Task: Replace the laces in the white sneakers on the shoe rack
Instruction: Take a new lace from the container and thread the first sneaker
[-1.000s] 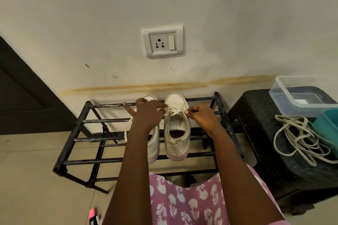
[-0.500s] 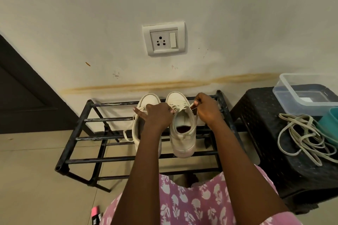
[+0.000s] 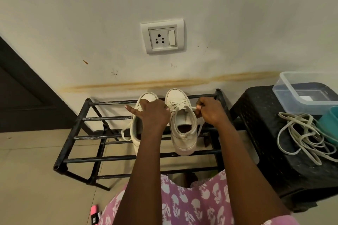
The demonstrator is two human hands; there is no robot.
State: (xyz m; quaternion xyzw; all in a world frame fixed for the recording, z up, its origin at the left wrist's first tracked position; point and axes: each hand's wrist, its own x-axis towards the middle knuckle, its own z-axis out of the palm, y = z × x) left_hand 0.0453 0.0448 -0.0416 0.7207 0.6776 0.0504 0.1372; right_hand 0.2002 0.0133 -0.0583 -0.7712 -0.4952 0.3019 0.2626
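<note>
fingers (image 3: 199,106) of right hand (image 3: 210,114) pinch the lace (image 3: 180,109) — beside the sneaker (image 3: 182,122).

The two sneakers (image 3: 184,134) are white, on a black shoe rack (image 3: 91,159). The loose laces (image 3: 303,137) are cream on a black dotted stool (image 3: 259,129). The garment (image 3: 192,204) is pink with white flowers. A yellow-brown streak (image 3: 164,83) crosses the off-white wall (image 3: 91,14).
</note>
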